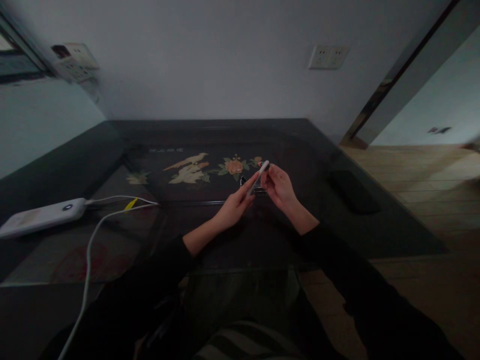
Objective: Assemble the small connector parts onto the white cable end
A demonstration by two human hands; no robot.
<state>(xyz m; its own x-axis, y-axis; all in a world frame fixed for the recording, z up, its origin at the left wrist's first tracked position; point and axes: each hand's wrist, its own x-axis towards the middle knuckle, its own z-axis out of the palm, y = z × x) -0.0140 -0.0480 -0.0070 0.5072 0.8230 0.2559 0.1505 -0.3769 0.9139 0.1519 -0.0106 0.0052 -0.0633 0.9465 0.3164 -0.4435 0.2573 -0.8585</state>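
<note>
The surface is a dark table (367, 225) with a glass top, and under the glass there is a painted picture: a pale bird (189, 167) on a branch and an orange flower (234, 166) with green leaves. A short line of pale writing stands above the bird at the left, but it is too small and blurred to read. The table stands against a plain white wall with a double socket (328, 56). At the right the floor is of light wood (423, 180), and a dark door frame goes up in a slant.

Both hands are held above the middle of the table, close together. The left hand (236, 205) pinches the lower end of a thin white pen-like stick (258, 179) between the thumb and the fingers. The right hand (279, 187) is closed on its upper end, where the tip looks dark. The stick is tilted, with the upper end to the right. Both sleeves are black.

At the left lies a white power bank (41, 216) with a small round button; two white cables (90, 250) go out from it, one with a yellow tag. No brand can be read on it. A flat dark object (354, 191) lies on the right part of the table, well apart from the hands.
</note>
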